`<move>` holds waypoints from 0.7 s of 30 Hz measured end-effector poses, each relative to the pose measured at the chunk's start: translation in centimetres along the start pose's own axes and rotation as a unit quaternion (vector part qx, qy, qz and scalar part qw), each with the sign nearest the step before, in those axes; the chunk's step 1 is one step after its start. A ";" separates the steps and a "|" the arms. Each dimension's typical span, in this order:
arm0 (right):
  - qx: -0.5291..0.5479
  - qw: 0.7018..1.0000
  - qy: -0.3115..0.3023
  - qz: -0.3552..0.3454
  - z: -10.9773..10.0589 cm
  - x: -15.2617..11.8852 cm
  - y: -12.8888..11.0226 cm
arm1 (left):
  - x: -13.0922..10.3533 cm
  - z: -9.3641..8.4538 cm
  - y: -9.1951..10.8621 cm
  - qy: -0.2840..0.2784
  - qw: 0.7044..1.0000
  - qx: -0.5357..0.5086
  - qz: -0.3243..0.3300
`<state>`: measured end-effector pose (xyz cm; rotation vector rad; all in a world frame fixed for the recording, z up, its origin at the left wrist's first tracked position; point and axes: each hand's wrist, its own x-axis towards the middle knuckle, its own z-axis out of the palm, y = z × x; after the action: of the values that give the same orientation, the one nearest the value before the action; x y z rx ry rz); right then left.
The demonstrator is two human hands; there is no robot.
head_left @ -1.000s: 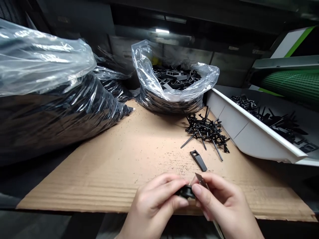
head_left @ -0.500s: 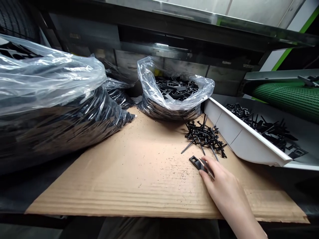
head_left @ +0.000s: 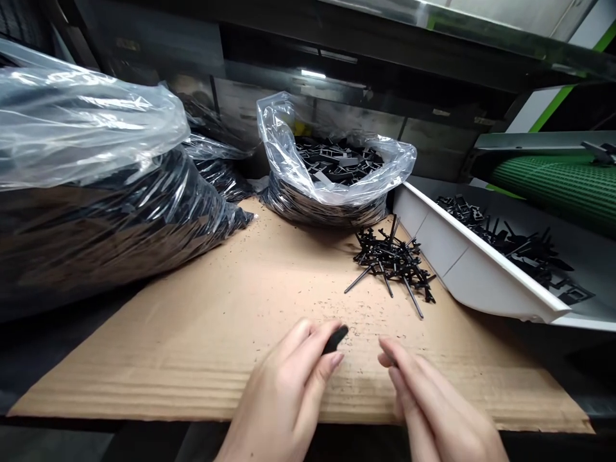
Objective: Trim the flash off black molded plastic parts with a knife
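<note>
My left hand (head_left: 289,398) pinches a small black plastic part (head_left: 335,338) between thumb and fingers, low over the cardboard sheet (head_left: 231,301). Just to its right is my right hand (head_left: 423,404), fingers stretched forward and close together near the part. Whether anything lies under those fingers is hidden. A loose pile of black plastic sprues (head_left: 392,260) lies on the cardboard beyond both hands.
An open clear bag of black parts (head_left: 337,170) stands at the back centre. Large filled plastic bags (head_left: 96,186) crowd the left side. A white tray (head_left: 481,266) with more black parts slopes along the right, below a green conveyor belt (head_left: 553,179).
The right hand reached to the black part lying on the cardboard and has drawn back; that part is gone from there. The left hand is back in view holding a black part.
</note>
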<state>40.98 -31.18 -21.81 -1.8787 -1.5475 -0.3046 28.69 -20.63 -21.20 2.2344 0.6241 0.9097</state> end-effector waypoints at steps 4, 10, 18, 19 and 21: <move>-0.048 0.993 -0.107 -0.005 -0.1 0.5 1.4 | -1.0 -0.2 -1.1 -0.020 0.987 0.159 0.031; -0.009 0.988 -0.153 -0.005 0.4 1.6 1.2 | -1.4 0.1 -1.0 -0.022 0.982 0.184 0.035; 0.012 0.985 -0.172 -0.012 1.0 1.7 1.3 | -1.1 -0.1 -0.8 -0.065 0.990 0.123 -0.005; 0.012 0.985 -0.169 -0.018 1.2 1.7 1.4 | -1.1 0.0 -0.9 -0.064 0.990 0.122 -0.001; 0.013 0.987 -0.156 -0.025 1.3 1.7 1.3 | -1.1 0.1 -0.9 -0.059 0.991 0.121 0.011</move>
<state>42.34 -29.14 -22.32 -1.9375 -1.7960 -0.0091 27.82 -20.72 -22.40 2.4940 0.6880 0.7392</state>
